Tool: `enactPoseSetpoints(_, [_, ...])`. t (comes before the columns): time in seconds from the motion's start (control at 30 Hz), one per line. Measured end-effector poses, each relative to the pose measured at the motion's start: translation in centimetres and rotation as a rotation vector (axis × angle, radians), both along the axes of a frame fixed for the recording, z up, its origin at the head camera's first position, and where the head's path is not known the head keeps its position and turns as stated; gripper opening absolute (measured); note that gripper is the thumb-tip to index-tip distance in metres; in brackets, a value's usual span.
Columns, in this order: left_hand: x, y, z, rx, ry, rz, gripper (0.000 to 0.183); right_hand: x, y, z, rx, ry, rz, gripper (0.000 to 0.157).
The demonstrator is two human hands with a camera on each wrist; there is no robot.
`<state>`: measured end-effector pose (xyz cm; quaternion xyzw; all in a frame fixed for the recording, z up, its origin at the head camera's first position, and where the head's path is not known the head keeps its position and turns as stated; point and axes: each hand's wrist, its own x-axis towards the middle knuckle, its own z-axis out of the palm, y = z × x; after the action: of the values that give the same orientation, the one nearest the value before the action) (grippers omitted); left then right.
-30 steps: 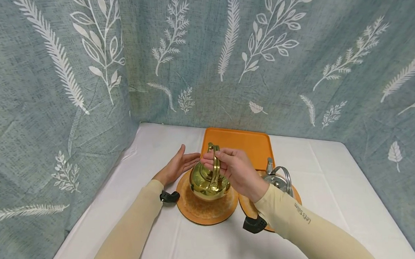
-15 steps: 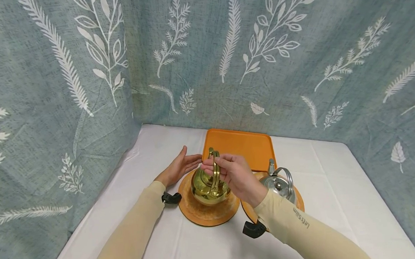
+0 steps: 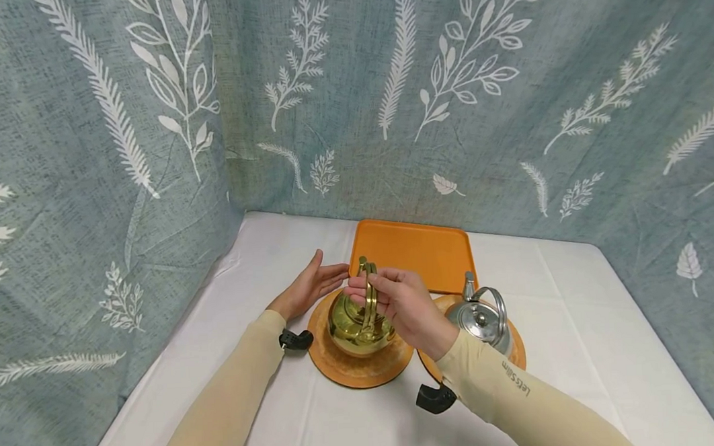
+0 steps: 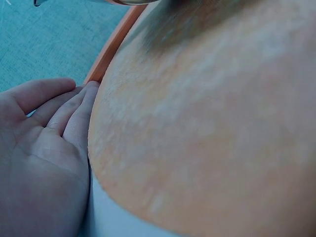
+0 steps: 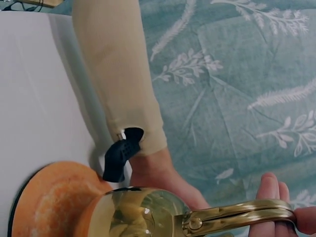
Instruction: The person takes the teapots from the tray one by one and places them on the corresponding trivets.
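A polished gold kettle [image 3: 346, 328] sits low over the round orange-brown mat [image 3: 341, 374] at the left. My right hand [image 3: 408, 309] holds it by the arched handle [image 5: 242, 216], with the fingers passed under the arch and the thumb against it. Reaching in from the left, my left hand [image 3: 310, 287] is held with straight fingers beside the mat's left edge, palm toward the kettle. The left wrist view shows those fingertips close to the mat's rim, near the tray's corner; nothing is in that palm.
A silver kettle [image 3: 482, 321] stands on a second round mat [image 3: 517, 349], partly behind my right wrist. At the back lies an orange rectangular tray [image 3: 413, 254]. A patterned blue-green curtain [image 3: 351, 102] closes off the far side and both sides of the white table [image 3: 343, 426].
My right hand has lowered the gold kettle a little toward the left mat. My left hand stays beside the mat. The whole head view has shifted slightly.
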<state>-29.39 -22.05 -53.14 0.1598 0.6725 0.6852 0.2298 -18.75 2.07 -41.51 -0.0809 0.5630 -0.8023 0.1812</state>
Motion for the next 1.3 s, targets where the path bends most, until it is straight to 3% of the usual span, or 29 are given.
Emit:
enactPoseSetpoints(0.5, [-0.1,0.1,0.0,-0.016,0.007,-0.005,0.110,0.7,-0.7,-0.9,-0.009,0.064,-0.003,0.028])
enactPoseSetpoints(0.97, [0.1,0.3,-0.3,-0.002,0.024,0.000,0.116,0.8,-1.3,-1.5,-0.071,0.044,-0.051,0.023])
enactPoseSetpoints(1.3, [0.2,0.1,0.0,-0.003,0.036,0.000,0.112,1.0,-1.7,-1.5,-0.099,0.059,-0.076,0.028])
